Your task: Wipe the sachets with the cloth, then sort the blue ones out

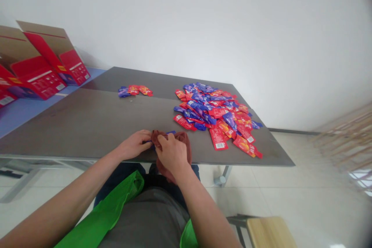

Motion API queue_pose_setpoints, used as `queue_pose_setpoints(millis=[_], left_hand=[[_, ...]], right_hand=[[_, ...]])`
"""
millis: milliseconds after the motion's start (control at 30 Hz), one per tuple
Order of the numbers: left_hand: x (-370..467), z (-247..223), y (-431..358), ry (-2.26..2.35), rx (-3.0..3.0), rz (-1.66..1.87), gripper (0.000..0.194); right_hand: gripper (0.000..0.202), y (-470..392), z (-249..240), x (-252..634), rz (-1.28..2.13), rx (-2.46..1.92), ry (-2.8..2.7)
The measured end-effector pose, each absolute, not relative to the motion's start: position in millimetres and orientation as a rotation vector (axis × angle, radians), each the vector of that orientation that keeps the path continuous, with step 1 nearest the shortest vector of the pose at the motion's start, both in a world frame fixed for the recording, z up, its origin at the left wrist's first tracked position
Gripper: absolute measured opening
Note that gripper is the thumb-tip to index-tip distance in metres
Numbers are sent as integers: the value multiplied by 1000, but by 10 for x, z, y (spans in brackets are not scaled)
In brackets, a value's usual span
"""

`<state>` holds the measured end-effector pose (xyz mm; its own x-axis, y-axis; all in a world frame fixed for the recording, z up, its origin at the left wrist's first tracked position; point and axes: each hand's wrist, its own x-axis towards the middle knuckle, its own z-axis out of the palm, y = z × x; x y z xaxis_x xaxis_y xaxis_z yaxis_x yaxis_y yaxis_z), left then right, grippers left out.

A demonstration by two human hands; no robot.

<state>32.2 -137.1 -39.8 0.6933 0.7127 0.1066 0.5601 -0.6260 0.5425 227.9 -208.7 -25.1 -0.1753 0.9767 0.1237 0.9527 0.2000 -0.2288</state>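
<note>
At the table's front edge, my right hand (172, 150) is closed on a brown cloth (185, 141), part of which hangs over the edge. My left hand (136, 145) pinches the end of a blue packet at the cloth's left side; most of that packet is hidden by the cloth and my fingers. A big heap of red and blue packets (216, 112) lies to the right. Farther back on the left, a small group of red and blue packets (135, 90) rests on the grey table (72, 116).
Open red cardboard boxes (40, 77) stand at the far left on a blue surface (14, 120). A white wall rises behind the table. A wooden stool (270, 232) is at the lower right, and a wooden rack (348, 135) stands at the far right.
</note>
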Motion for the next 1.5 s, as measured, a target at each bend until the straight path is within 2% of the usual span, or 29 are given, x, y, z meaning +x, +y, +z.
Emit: queue_pose_setpoints(millis=[300, 533, 667, 833, 1033, 1300, 1500], left_hand=[[289, -445, -1341, 970, 2456, 439, 31], [318, -456, -1375, 930, 2447, 482, 23], [328, -461, -1370, 986, 2487, 459, 25], [291, -487, -1364, 990, 2492, 487, 26], [295, -480, -1386, 948, 2480, 539, 22], [292, -493, -1381, 1002, 2488, 507, 24], [305, -485, -1412, 979, 2473, 531, 22]], right_hand=[[28, -1815, -151, 2700, 51, -2185, -2078], [30, -2108, -225, 2148, 152, -1859, -2284], [30, -2011, -297, 2344, 141, -2053, -2155], [28, -1913, -140, 2702, 87, -2280, -1974], [30, -2000, -135, 2219, 53, -1898, -2202], [26, -1698, -208, 2593, 81, -2228, -1999], [33, -2027, -176, 2122, 68, -1901, -2179]])
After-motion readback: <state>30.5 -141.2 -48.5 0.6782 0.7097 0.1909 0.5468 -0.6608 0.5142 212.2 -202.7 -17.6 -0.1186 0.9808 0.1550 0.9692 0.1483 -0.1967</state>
